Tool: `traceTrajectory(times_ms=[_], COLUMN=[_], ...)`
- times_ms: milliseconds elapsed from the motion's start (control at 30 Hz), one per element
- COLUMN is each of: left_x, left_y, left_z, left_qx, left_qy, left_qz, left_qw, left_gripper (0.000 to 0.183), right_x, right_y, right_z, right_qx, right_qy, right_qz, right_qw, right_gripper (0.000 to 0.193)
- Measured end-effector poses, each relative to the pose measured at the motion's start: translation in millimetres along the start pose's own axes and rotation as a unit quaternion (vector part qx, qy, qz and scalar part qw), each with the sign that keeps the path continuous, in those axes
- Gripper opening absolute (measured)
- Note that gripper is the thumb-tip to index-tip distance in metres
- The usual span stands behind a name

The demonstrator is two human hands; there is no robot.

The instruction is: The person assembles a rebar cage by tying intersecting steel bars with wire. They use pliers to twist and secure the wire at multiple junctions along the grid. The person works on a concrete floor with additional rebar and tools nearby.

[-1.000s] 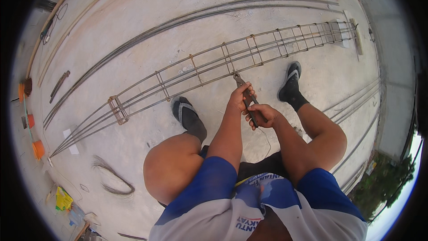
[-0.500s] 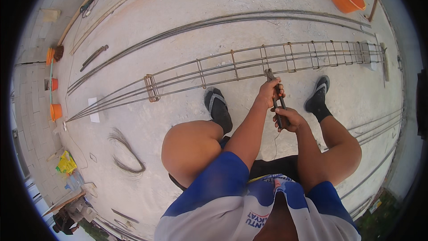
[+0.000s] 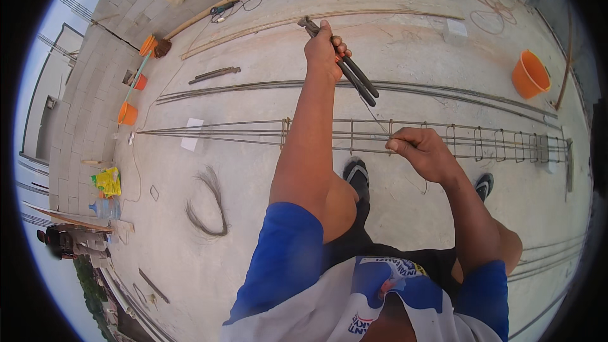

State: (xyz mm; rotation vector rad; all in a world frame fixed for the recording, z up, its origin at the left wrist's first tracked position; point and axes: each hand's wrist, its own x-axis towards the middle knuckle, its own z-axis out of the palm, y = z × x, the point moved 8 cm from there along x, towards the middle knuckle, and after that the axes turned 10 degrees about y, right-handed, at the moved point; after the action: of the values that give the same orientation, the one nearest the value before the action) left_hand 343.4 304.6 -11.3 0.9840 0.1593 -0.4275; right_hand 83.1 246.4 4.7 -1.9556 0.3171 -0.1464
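Observation:
My left hand [image 3: 324,54], raised at arm's length beyond the steel cage, grips a pair of pincers [image 3: 361,79] near their jaws. The dark handles slant down to the right. A thin tie wire [image 3: 376,118] runs from near the handle ends to my right hand [image 3: 425,152], whose thumb and forefinger pinch it. Below that hand a curl of wire hangs. The right hand is over the near side of the rebar cage [image 3: 352,136], a long frame of bars with square stirrups; whether it touches the bars I cannot tell.
Beyond the cage lie long loose rebars [image 3: 430,91]. A bundle of tie wire [image 3: 221,218] rests on the floor at left. An orange bucket [image 3: 531,76] stands far right, a white block [image 3: 455,31] at the back. Another person [image 3: 63,240] is at far left.
My left hand has swung up and away with the pincers, off the cage. My right hand has let go of the handles and now pinches the wire. The view has tilted up.

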Motion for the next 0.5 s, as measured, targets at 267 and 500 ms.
traceTrajectory(times_ms=[267, 500], left_x=[-27, -1], left_y=[-35, -99], left_z=[-51, -81], left_qx=[0.279, 0.679], left_qy=[-0.135, -0.26], left_qz=[-0.081, -0.06], left_qw=[0.947, 0.684], left_gripper=[0.026, 0.041], right_x=[8, -25], right_y=[53, 78], right_z=[-119, -183], right_qx=[-0.294, -0.413], right_qy=[0.229, 0.364], right_qz=[-0.06, -0.037], right_qw=[0.926, 0.834], right_gripper=[0.019, 0.019])
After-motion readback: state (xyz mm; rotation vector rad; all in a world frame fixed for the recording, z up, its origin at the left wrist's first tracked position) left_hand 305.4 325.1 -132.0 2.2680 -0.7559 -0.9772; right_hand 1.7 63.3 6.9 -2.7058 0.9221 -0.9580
